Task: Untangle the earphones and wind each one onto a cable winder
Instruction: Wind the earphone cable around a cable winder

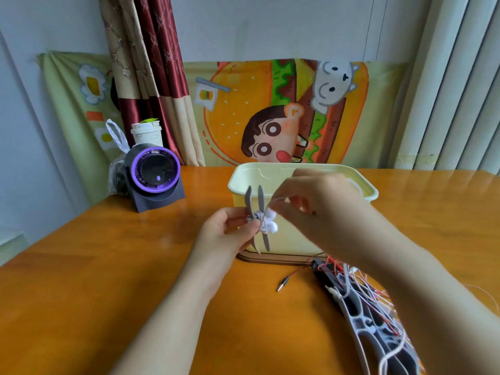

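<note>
The thumb and fingertips of the left hand (224, 228) are pinching the waist of a grey cable winder (260, 197), holding it upright in the air with its two pairs of prongs pointing up and down. A few turns of white cable (273, 202) are sitting around that waist, and the white earbuds (273, 226) are hanging just beside it on the right, touching the winder.

From the wraps the cable is running up and to the right into the right hand (324, 209), whose curled fingertips are pinching it; they are blurred, so exactly which fingers are gripping I cannot tell. Both forearms are reaching in from the near edge.

Right behind the hands a pale yellow box (270, 165) is standing open on a brown base on the wooden table (108, 266).

Under the right forearm a tangle of white and red earphone cables (378, 299) is lying on the table over more winders (359, 320), dark and light ones. A red braided lead is trailing out of it toward the middle, ending in a metal jack plug (282, 283).

Further back on the left, a dark device with a purple ring (155, 171) is standing near the table's far corner, with a clear plastic bag (116, 169) beside it and a lidded paper cup (146, 133) behind. A cartoon cloth (270, 117) and a red and tan curtain (151, 77) are hanging against the wall.
</note>
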The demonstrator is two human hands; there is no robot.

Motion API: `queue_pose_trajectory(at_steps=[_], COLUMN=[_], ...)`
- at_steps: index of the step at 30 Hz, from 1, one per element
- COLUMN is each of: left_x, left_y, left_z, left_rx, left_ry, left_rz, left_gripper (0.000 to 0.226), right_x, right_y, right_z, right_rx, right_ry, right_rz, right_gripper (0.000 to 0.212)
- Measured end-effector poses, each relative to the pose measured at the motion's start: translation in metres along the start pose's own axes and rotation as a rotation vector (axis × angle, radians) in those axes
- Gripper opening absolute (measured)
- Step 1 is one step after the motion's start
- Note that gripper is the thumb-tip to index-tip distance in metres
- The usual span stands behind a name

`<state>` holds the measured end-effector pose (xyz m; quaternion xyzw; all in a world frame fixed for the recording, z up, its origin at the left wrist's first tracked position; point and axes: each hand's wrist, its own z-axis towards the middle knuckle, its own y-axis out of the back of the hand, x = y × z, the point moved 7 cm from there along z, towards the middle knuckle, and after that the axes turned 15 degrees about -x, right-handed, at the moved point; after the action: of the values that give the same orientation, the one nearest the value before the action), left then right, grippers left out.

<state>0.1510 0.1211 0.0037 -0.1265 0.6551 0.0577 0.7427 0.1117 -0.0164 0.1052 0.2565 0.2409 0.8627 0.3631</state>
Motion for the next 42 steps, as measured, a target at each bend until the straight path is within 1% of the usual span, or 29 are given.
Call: queue_pose_trajectory(at_steps=[2, 3, 5, 8, 10, 11, 13, 15, 16, 19, 25, 27, 29, 33, 35, 38, 41, 42], left_x=[-0.001, -0.001, -0.003, -0.009, -0.015, -0.018, -0.022, -0.024, -0.024, -0.022, -0.007, -0.001, 0.001, -0.003, -0.001, -0.001, -0.009, -0.011], left_y=[-0.007, -0.011, -0.017, -0.021, -0.022, -0.022, -0.021, -0.017, -0.014, -0.006, 0.001, 0.003, 0.003, 0.002, 0.008, 0.016, 0.011, 0.008], left_z=[-0.004, -0.007, -0.014, -0.019, -0.021, -0.022, -0.022, -0.018, -0.015, -0.008, -0.001, 0.001, 0.000, -0.002, 0.002, 0.005, 0.000, -0.002], left_rx=[0.130, 0.195, 0.301, 0.370, 0.410, 0.439, 0.478, 0.439, 0.396, 0.239, 0.061, -0.001, -0.015, -0.004, -0.063, -0.142, -0.113, -0.082], left_ry=[-0.009, -0.019, -0.033, -0.011, 0.014, 0.036, 0.085, 0.104, 0.104, 0.120, 0.184, 0.219, 0.235, 0.189, 0.138, -0.018, -0.129, -0.146], left_rz=[0.028, 0.045, 0.040, -0.064, -0.179, -0.257, -0.404, -0.478, -0.493, -0.495, -0.427, -0.417, -0.426, -0.411, -0.345, -0.132, 0.073, 0.108], left_gripper=[0.043, 0.043, 0.037, 0.027, 0.024, 0.026, 0.039, 0.046, 0.044, 0.023, 0.026, 0.037, 0.044, 0.028, 0.029, 0.032, 0.038, 0.035], right_x=[-0.013, -0.020, -0.029, -0.040, -0.047, -0.050, -0.051, -0.047, -0.044, -0.037, -0.034, -0.035, -0.036, -0.030, -0.026, -0.014, -0.003, -0.002], right_y=[0.010, 0.011, 0.011, 0.006, -0.006, -0.014, -0.032, -0.050, -0.057, -0.070, -0.069, -0.069, -0.068, -0.062, -0.058, -0.042, -0.021, -0.015], right_z=[0.004, 0.005, 0.005, 0.004, 0.001, -0.002, -0.010, -0.019, -0.022, -0.029, -0.029, -0.030, -0.031, -0.032, -0.031, -0.022, -0.012, -0.009], right_rx=[-0.088, -0.105, -0.119, -0.127, -0.076, -0.035, 0.061, 0.169, 0.220, 0.330, 0.376, 0.389, 0.410, 0.453, 0.434, 0.300, 0.156, 0.119], right_ry=[-0.044, -0.072, -0.122, -0.228, -0.326, -0.376, -0.448, -0.446, -0.437, -0.412, -0.349, -0.351, -0.367, -0.316, -0.271, -0.150, -0.050, -0.033], right_rz=[0.025, 0.037, 0.076, 0.209, 0.343, 0.415, 0.473, 0.432, 0.413, 0.385, 0.286, 0.236, 0.188, 0.098, 0.030, -0.101, -0.182, -0.189], right_gripper=[0.017, 0.017, 0.017, 0.014, 0.020, 0.024, 0.030, 0.031, 0.034, 0.038, 0.026, 0.025, 0.023, 0.024, 0.027, 0.029, 0.026, 0.023])
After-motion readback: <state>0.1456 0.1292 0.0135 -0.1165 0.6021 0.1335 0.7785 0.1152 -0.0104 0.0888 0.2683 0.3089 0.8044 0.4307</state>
